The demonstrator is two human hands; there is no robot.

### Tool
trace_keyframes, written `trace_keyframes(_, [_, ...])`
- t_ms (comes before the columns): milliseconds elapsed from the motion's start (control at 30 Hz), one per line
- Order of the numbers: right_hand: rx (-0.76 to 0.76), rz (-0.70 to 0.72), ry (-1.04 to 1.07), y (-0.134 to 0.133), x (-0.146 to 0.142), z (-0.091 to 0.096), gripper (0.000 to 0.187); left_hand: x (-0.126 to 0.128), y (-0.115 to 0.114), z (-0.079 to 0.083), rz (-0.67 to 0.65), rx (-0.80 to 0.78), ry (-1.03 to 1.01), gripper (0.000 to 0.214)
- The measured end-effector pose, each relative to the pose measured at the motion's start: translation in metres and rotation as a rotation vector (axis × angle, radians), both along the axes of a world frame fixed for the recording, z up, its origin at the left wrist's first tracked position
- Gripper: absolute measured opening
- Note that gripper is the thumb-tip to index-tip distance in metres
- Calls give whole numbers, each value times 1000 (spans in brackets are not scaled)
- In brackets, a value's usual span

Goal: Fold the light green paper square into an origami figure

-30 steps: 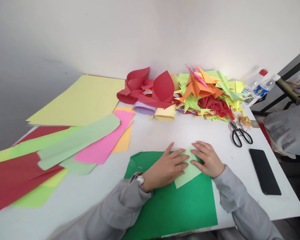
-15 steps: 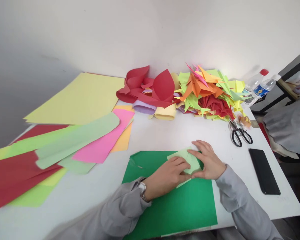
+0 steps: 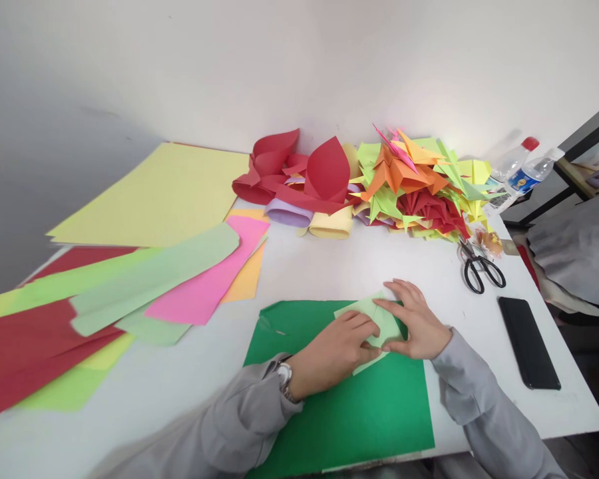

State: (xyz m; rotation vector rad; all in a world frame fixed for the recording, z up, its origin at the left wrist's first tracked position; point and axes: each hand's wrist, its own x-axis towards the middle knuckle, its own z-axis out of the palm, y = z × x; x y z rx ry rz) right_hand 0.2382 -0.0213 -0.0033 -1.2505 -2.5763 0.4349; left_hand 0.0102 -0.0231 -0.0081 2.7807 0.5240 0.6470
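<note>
Both hands on a small light green paper [image 3: 367,311], which lies on the far right part of a dark green sheet [image 3: 344,412] at the near edge of the white worktop [image 3: 329,263]. Left hand [image 3: 335,347]: fingers [image 3: 364,327] curled and close together, tips pressed on the paper's middle; thumb hidden, so cannot tell if it pinches the paper or only presses. Watch [image 3: 281,376] on the left wrist, grey sleeves on both arms. Right hand [image 3: 415,327]: fingers stretched and slightly apart, lying flat on the paper's right half, thumb at its near edge, nothing clamped. The two hands' fingertips nearly meet over the paper. One corner of the paper sticks out toward the person below the left hand. Left of the dark green sheet: overlapping loose sheets, pink [image 3: 212,283], pale green strip [image 3: 154,279], red [image 3: 30,352], with a big yellow sheet [image 3: 164,196] behind. At the far edge by the wall: red curled paper [image 3: 299,173] and a pile of folded paper shapes [image 3: 414,189] in orange, yellow-green and red. Right of the hands, well apart: black scissors [image 3: 479,267], jaws closed, and a black phone [image 3: 528,340] lying flat. Two plastic bottles [image 3: 522,166] at the far right corner.
</note>
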Motion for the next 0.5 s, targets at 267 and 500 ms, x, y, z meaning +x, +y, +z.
trace_keyframes(267, [41,-62,31,7,-2,5,53,1,-1,1,6,19,13,21])
trace_keyframes(500, [65,-107,36,23,-5,5,44,-1,1,0,-46,-6,0,21])
